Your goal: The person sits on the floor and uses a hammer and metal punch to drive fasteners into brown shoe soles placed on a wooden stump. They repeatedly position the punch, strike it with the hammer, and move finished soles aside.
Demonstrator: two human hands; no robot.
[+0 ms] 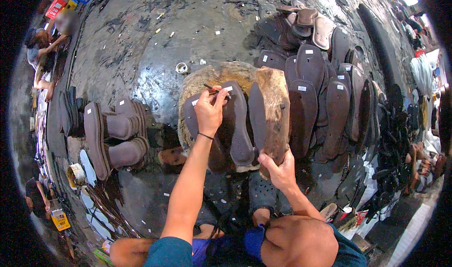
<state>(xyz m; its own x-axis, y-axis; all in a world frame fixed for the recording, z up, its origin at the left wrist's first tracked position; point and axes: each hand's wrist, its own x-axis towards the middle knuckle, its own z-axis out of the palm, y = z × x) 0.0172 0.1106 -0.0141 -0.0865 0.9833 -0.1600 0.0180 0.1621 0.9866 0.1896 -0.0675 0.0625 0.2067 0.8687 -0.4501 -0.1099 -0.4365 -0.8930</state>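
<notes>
My left hand [209,110] is closed round a slim dark tool with a bit of orange; its exact kind is hidden by the fingers. The hand is over two brown shoe soles, one sole [239,125] beside it on the right and another sole [191,116] partly behind it. Both carry small white labels and lie on a round wooden block [214,72]. My right hand [281,169] grips the lower end of a worn wooden shoe last [274,107]. Against the last's left side stands a brown sole [256,114], seen partly edge-on.
A large heap of labelled brown soles [303,100] fills the right. Brown sandals [96,140] are stacked at left, near a tape roll [76,175]. A small white ring-shaped roll [181,68] lies beyond the block. Scraps litter the floor. Another person [44,50] sits far left.
</notes>
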